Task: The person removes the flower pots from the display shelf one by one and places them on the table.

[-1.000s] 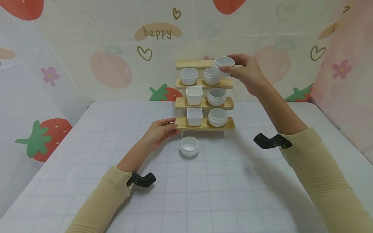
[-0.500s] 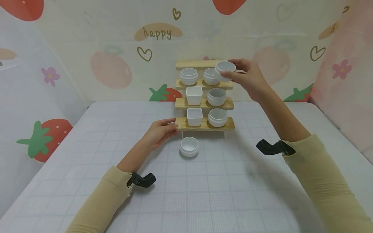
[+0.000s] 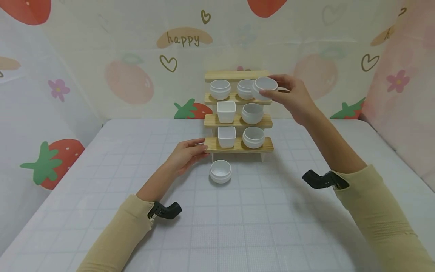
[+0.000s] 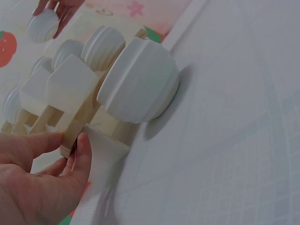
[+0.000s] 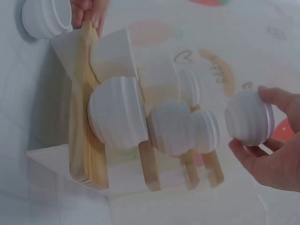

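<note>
The person's hands are working well apart, each clamping on something. The right hand [image 3: 293, 96] is pinching the raised bowl [image 3: 263, 88], white and round, between thumb and fingers. This bowl is hanging in the air beside the right end of the third board [image 3: 233, 100] from the bottom, its opening facing up. In the head view it is partly covering the rear bowl [image 3: 244, 90] on that board, while the right wrist view is showing a gap between the two. The left hand [image 3: 185, 155] is gripping the left end of the lowest board [image 3: 239, 150] of the stepped stand [image 3: 234, 77].

On the lowest board, a square cup [image 3: 226, 138] is sitting left of a round bowl [image 3: 253, 138]. The second board [image 3: 238, 122] is carrying a similar pair in the same order. On the third board, another white bowl [image 3: 220, 90] is standing at the left. In front of the stand, a loose bowl [image 3: 221, 172] is resting upright on the counter [image 3: 272, 226], near the left hand.
</note>
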